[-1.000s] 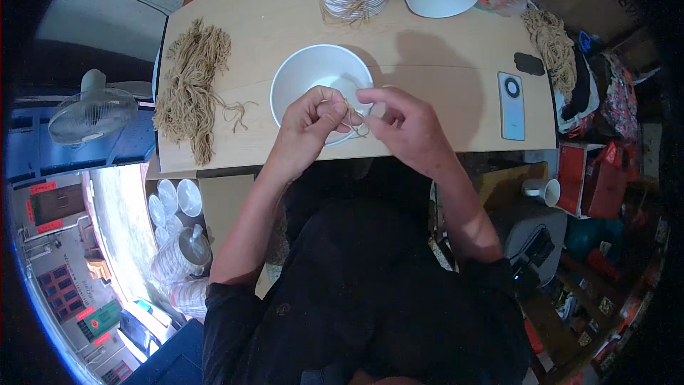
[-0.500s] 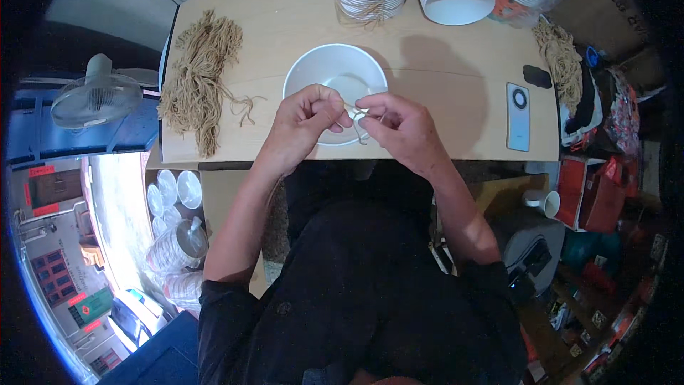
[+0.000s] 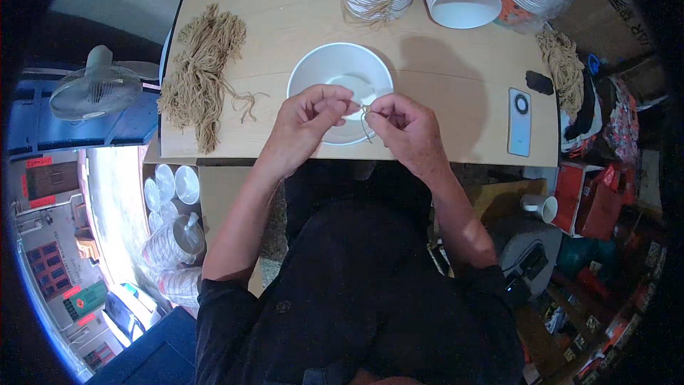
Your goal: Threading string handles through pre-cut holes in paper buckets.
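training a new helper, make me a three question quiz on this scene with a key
1. What do the left hand and right hand pinch between them?
2. True or false: the phone lies to the right of the white bowl.
3. The larger tan bundle lies on which part of the table: a) left, b) centre, c) right?

Key: 1. a thin string; 2. true; 3. a

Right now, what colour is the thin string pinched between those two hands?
The string is light tan, seen best in the head view.
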Motion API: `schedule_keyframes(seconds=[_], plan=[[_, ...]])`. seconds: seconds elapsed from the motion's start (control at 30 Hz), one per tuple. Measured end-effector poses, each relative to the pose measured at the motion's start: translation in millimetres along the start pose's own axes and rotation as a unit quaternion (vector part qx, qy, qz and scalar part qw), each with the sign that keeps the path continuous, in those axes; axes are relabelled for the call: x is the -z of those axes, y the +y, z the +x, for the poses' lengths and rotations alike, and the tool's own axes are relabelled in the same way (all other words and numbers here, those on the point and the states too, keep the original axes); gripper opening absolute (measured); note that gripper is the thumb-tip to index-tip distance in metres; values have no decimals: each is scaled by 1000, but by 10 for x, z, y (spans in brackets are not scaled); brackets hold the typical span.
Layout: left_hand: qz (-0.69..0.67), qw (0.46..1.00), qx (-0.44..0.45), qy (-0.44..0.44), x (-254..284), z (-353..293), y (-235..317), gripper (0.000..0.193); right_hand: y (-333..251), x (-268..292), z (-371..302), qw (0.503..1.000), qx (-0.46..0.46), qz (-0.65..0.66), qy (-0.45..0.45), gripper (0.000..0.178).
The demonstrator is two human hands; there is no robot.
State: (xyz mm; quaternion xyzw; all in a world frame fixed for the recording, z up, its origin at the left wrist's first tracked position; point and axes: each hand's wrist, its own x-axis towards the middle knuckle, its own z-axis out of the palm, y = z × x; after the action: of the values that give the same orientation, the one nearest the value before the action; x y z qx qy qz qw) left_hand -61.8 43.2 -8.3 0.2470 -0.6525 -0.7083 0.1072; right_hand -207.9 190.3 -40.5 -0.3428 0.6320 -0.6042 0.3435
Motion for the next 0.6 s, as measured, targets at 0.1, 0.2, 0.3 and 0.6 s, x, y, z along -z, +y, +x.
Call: schedule_keyframes(seconds=[0.1, 0.2, 0.3, 0.6], plan=[[-7, 999, -7, 43, -38, -2, 49, 42, 7, -2, 3, 1000, -3, 11, 1, 5], [16, 1000, -9, 13, -79, 2, -3, 54, 37, 11, 3, 1000, -6, 20, 3, 5], [26, 999, 3, -31, -141, -9, -82, 49, 39, 22, 1, 1000, -7, 21, 7, 5], [-31, 999, 10, 41, -230, -25, -14, 37, 76, 46, -14, 999, 19, -11, 27, 11]])
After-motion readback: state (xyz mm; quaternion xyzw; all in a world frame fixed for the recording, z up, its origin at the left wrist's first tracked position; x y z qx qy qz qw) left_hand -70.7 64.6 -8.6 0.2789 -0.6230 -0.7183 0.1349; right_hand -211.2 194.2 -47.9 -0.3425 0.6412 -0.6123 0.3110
